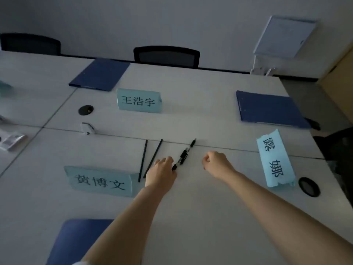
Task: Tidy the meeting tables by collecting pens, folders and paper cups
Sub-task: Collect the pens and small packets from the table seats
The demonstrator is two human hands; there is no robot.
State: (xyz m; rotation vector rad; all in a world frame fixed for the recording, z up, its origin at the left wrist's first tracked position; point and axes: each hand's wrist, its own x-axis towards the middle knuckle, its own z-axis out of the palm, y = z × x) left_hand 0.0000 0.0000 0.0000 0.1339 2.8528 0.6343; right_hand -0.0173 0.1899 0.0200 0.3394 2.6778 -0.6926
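The landmark here is the pale blue upright name card [99, 181] nearest the camera, standing on the white laminate meeting table [210, 217]. Just to its right lie two thin black stick pens [150, 158], side by side and slightly splayed, and beyond them to the right a cluster of thicker black click pens with clips [184, 154], angled away toward the table seam. The left hand [162, 171] rests between the two groups, its fingers curled down at the near end of the click pens; whether it already pinches one cannot be told, since the fingertips are hidden. The right hand [215, 162], further right of the card, is balled into a loose fist and appears to hold nothing. The pens are likely light, rigid and smooth, so they will probably roll or skid on the slick top; pinching each near mid-barrel, or sweeping them together first, looks safest. A dark blue flat plastic folder [80, 241] lies just in front of the card, and two more [99, 74] [271, 109] lie well beyond it; thin and flexible, they seem best lifted by an edge.
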